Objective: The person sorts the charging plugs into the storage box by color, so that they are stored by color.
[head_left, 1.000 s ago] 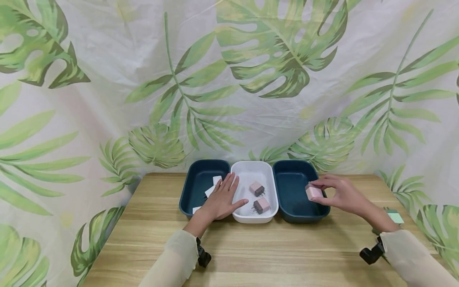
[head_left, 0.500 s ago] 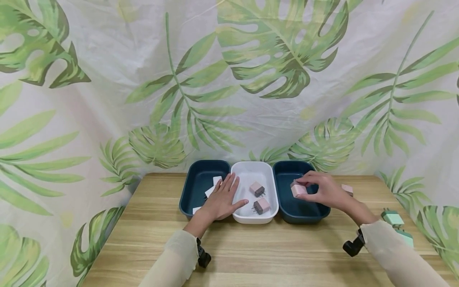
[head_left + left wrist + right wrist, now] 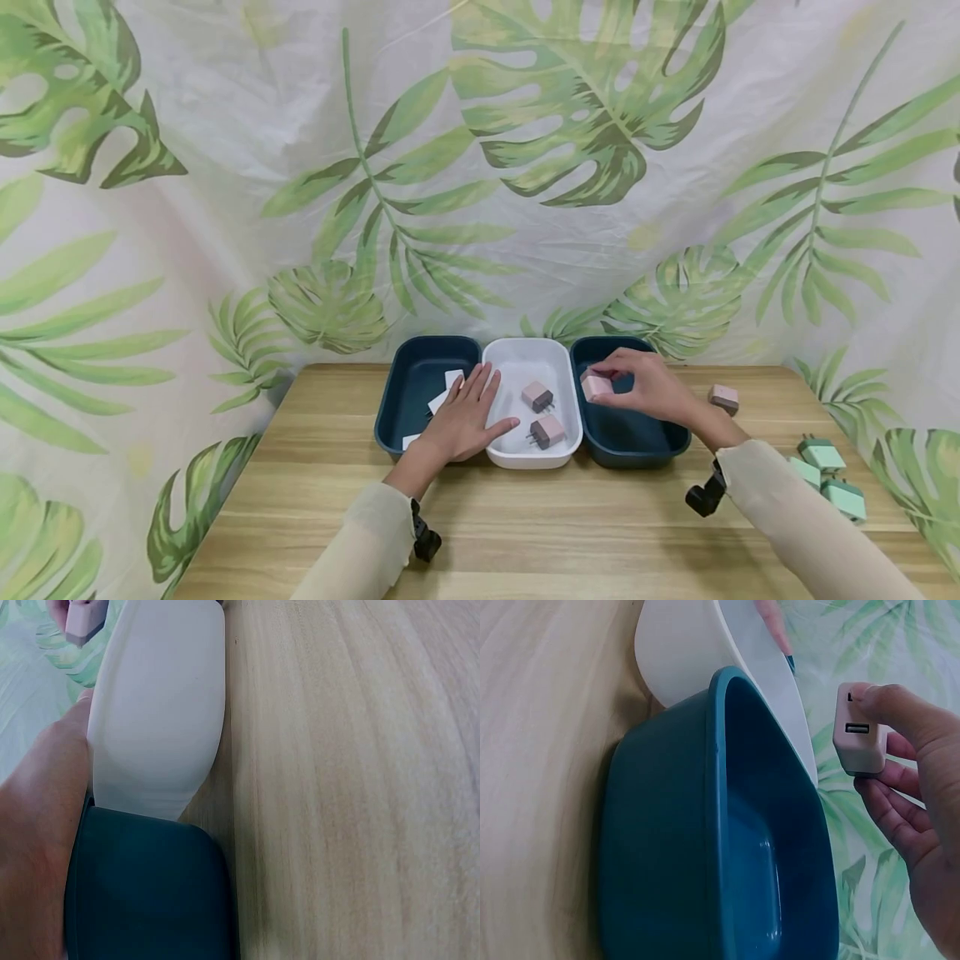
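Nearest, two pale sleeves (image 3: 360,533) reach over the wooden worktop (image 3: 555,525), each with a small black device (image 3: 427,542) at the wrist. On the right side of the worktop lie three green chargers (image 3: 844,500), partly beside the right sleeve. The left hand (image 3: 461,417) lies flat, its fingers straight and a little spread, across the place where the left dark tray (image 3: 408,375) and the white tray (image 3: 525,362) meet; it grips nothing. Some white chargers (image 3: 438,403) are in the left dark tray, partly covered by this hand. Two pink-and-grey chargers (image 3: 547,432) lie in the white tray. The right hand (image 3: 648,383) is closed only as far as the pink charger (image 3: 596,385), which it pinches between thumb and fingers above the right dark tray (image 3: 637,432), near the white tray's side. Another pink charger (image 3: 723,398) rests on the worktop farther right. Behind everything hangs a leaf-patterned cloth (image 3: 300,158).
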`<action>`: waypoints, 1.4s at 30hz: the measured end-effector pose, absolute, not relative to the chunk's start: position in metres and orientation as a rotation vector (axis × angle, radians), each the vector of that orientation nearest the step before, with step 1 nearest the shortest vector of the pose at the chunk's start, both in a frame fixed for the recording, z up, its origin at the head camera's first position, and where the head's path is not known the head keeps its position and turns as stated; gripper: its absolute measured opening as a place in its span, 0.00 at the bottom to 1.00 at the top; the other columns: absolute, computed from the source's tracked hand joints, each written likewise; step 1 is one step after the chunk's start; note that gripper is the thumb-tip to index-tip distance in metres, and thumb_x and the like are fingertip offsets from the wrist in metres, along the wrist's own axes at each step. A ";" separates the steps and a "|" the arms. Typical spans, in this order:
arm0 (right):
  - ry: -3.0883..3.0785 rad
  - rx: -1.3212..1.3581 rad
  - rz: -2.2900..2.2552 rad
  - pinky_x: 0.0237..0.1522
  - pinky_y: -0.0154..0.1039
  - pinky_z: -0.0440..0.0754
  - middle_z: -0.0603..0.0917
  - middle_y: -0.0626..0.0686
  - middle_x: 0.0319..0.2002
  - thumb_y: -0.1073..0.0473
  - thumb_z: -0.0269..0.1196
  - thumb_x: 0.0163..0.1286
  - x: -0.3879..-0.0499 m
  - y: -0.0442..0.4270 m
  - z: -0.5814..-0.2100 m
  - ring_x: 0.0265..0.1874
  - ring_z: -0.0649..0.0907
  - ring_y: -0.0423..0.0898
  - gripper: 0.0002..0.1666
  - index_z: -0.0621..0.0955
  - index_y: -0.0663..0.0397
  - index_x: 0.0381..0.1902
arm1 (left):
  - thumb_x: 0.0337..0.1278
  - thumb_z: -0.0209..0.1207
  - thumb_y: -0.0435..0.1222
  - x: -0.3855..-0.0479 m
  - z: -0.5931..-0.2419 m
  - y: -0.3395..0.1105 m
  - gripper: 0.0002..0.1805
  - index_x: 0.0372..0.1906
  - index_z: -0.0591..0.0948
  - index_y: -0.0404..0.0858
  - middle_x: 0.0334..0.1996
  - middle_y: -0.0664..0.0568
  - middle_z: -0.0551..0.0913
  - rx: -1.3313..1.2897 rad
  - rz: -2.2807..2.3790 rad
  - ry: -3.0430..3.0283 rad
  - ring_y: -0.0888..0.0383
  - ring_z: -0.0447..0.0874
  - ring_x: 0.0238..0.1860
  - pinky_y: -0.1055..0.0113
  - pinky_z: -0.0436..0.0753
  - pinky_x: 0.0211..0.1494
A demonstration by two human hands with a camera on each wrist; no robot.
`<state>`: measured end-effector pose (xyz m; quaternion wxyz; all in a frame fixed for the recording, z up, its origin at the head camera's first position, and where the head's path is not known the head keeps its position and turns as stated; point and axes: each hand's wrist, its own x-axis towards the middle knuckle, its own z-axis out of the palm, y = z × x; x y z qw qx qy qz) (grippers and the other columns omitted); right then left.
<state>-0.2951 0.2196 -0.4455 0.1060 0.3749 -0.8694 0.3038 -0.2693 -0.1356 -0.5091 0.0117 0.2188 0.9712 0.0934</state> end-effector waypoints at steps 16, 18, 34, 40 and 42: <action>-2.616 1.078 0.948 0.49 0.52 0.89 0.90 0.54 0.48 0.54 0.81 0.61 -0.326 0.179 -0.442 0.44 0.88 0.48 0.27 0.89 0.58 0.55 | 0.74 0.39 0.72 -0.269 -0.505 -0.135 0.53 0.88 0.47 0.42 0.88 0.47 0.41 0.670 0.261 3.046 0.50 0.34 0.87 0.44 0.44 0.86; -2.614 1.094 0.936 0.49 0.51 0.89 0.90 0.54 0.48 0.54 0.81 0.62 -0.329 0.175 -0.443 0.44 0.88 0.48 0.26 0.89 0.59 0.55 | 0.74 0.39 0.72 -0.268 -0.505 -0.135 0.53 0.88 0.47 0.42 0.88 0.47 0.41 0.671 0.266 3.045 0.51 0.34 0.87 0.44 0.44 0.86; -2.683 1.040 0.904 0.50 0.47 0.90 0.90 0.54 0.46 0.52 0.80 0.63 -0.353 0.158 -0.454 0.43 0.88 0.47 0.26 0.89 0.59 0.56 | 0.74 0.38 0.73 -0.269 -0.508 -0.136 0.53 0.88 0.47 0.43 0.88 0.47 0.40 0.678 0.282 3.027 0.50 0.32 0.87 0.42 0.45 0.86; -2.707 1.025 0.940 0.50 0.48 0.89 0.90 0.55 0.47 0.53 0.80 0.63 -0.360 0.155 -0.460 0.43 0.87 0.48 0.26 0.89 0.60 0.55 | 0.73 0.37 0.73 -0.270 -0.511 -0.136 0.53 0.88 0.44 0.44 0.88 0.49 0.37 0.660 0.300 3.004 0.52 0.29 0.87 0.43 0.42 0.86; -2.723 1.016 0.941 0.50 0.48 0.89 0.90 0.55 0.47 0.53 0.80 0.63 -0.363 0.153 -0.463 0.43 0.86 0.48 0.26 0.89 0.60 0.55 | 0.73 0.37 0.74 -0.270 -0.512 -0.136 0.53 0.88 0.44 0.44 0.88 0.49 0.37 0.656 0.300 3.001 0.52 0.29 0.87 0.43 0.42 0.86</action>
